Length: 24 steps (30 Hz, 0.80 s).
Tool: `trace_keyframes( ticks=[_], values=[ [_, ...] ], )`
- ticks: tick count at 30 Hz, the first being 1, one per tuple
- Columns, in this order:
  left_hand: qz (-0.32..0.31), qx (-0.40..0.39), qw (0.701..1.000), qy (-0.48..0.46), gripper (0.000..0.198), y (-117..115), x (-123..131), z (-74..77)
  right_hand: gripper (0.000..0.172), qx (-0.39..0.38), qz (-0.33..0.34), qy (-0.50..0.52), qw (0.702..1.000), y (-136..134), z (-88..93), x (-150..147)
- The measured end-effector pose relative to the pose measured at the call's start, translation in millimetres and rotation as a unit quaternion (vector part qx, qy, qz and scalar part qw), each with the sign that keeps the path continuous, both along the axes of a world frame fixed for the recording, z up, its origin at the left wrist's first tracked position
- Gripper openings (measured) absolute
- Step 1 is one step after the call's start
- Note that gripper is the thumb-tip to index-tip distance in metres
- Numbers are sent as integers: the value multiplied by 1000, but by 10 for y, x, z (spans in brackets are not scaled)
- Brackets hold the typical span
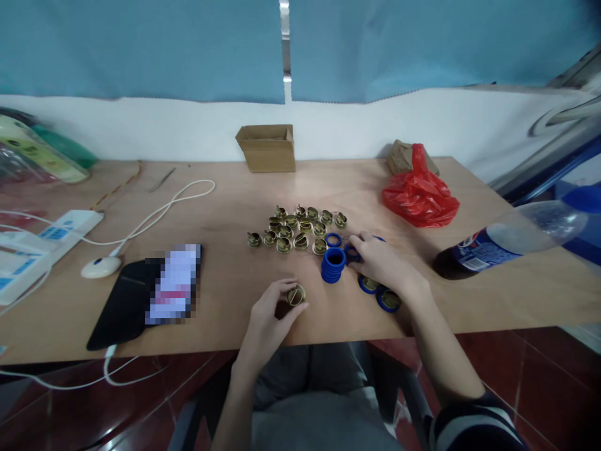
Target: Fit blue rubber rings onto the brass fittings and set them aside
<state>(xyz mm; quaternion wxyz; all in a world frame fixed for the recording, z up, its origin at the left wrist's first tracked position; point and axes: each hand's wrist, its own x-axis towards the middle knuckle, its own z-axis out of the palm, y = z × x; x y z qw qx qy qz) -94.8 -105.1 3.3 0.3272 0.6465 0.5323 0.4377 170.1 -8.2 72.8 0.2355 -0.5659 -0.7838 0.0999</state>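
My left hand (268, 319) is closed around a round brass-coloured metal piece (295, 295) with a raised bar across it, near the table's front edge. My right hand (378, 260) reaches over the table with its fingertips pinched on a blue ring (352, 253); part of that ring is hidden by the fingers. Just left of it stands a stack of blue rings (333, 268), with a single flat blue ring (333, 240) behind. Beneath my right forearm lie brass pieces fitted with blue rings (389, 299). Several loose brass pieces (300, 241) stand grouped beyond my hands.
A small cardboard box (268, 150) is against the wall. On the right are a red plastic bag (420, 194) and a leaning bottle of dark drink (493, 247). A phone (176, 285), a black power bank (123, 304), white cables and a power strip (70, 232) lie left.
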Motion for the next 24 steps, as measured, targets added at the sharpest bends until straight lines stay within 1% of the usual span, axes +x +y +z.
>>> trace_keyframes(
  ticks=[1,2,3,4,6,7,9,10,11,13,14,16,18,21,24],
  values=[
    [5,-20,999,-28,29,-7,7,8,15,-18,17,-64,998,-23,38,12],
    [9,-40,998,-57,30,-14,16,14,16,-28,20,-117,993,-61,95,31],
    [14,-60,994,-87,31,-21,27,18,17,-23,5,-139,990,-116,165,56],
    [17,-79,990,-115,32,-28,38,20,19,-13,-8,-137,990,-189,242,85],
    [18,-117,982,-150,32,-41,64,23,26,31,-41,-83,995,-386,385,137],
    [19,-133,978,-158,33,-46,79,25,32,70,-62,-35,995,-506,441,148],
    [21,-153,974,-166,33,-56,120,35,39,123,-107,46,986,-764,499,117],
    [20,-157,972,-171,33,-61,147,45,40,145,-117,77,980,-889,497,70],
    [18,-158,971,-178,33,-66,179,57,39,156,-106,102,977,-1004,474,2],
    [6,-159,969,-191,32,-76,248,86,42,148,-51,144,977,-1186,370,-176],
    [-3,-159,967,-197,31,-82,282,102,45,141,-25,153,978,-1250,294,-273],
    [-18,-164,963,-213,31,-93,334,125,48,103,26,162,981,-1329,111,-455],
    [-29,-177,956,-230,31,-103,353,132,48,64,54,165,983,-1367,-81,-591],
    [-39,-195,949,-245,32,-116,332,114,56,60,38,147,987,-1388,-303,-700],
    [-50,-193,948,-247,31,-126,299,86,59,73,22,139,987,-1393,-399,-754]
  ],
)
